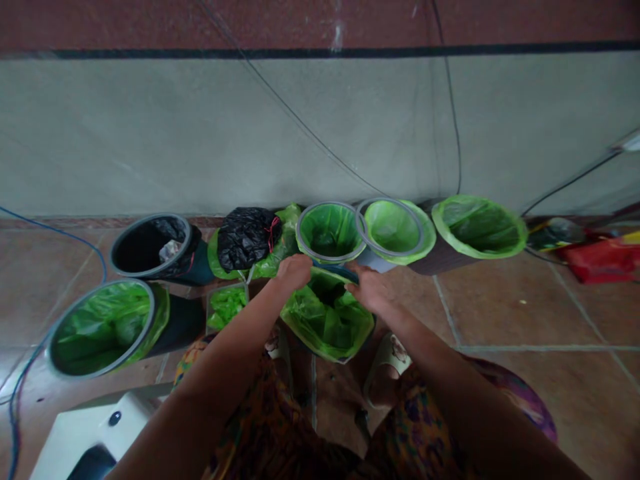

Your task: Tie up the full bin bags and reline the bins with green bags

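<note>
A trash bin lined with a green trash bag (345, 333) stands between my feet, the bag folded out over its rim. My left hand (296, 270) is closed at the bag's far left edge, its fingertips mostly hidden. Across the opening, my right hand (369, 287) grips the far right edge, thumb on the inner side. Just beyond my hands is another bin with a green liner and a grey ring (331, 259) on its rim. Beside it, a second grey ring (423, 233) rests over a pale bin's green liner.
A dark bin with a green liner (465, 233) stands at the right by the wall. Leftward are a tied black bag (245, 240), a small box of green bags (227, 307), a black-lined bin (135, 247) and a green-lined bin (100, 327). A red object (600, 257) lies far right.
</note>
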